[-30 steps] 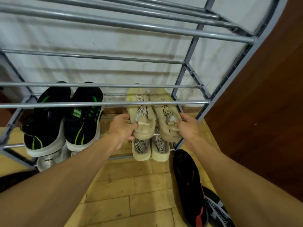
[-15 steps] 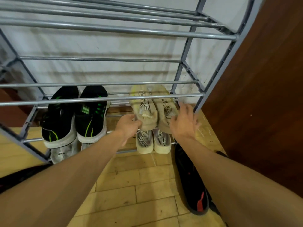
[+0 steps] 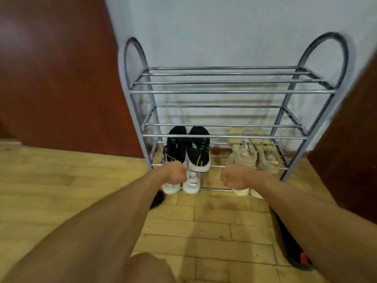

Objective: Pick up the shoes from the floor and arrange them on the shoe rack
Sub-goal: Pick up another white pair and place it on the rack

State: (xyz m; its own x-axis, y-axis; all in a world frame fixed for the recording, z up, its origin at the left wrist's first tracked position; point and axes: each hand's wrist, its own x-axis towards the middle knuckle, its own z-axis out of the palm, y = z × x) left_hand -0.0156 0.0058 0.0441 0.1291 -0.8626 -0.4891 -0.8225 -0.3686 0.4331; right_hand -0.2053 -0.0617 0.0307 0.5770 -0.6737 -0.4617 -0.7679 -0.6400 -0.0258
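Both fists, left hand point(image 3: 175, 174) and right hand point(image 3: 234, 179), hang empty before the shoe rack point(image 3: 232, 91) holding black shoes point(image 3: 188, 149) and beige shoes point(image 3: 254, 153).

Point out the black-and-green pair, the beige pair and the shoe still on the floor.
black-and-green pair point(image 3: 199, 149): head view, on the right shoe's laced top.
beige pair point(image 3: 243, 153): head view, on the left shoe's upper.
black shoe on the floor point(image 3: 293, 252): head view, near its red patch.

Both forearms bare, no sleeves; left hand point(image 3: 175, 173), right hand point(image 3: 234, 178) without rings, watch, gloves.
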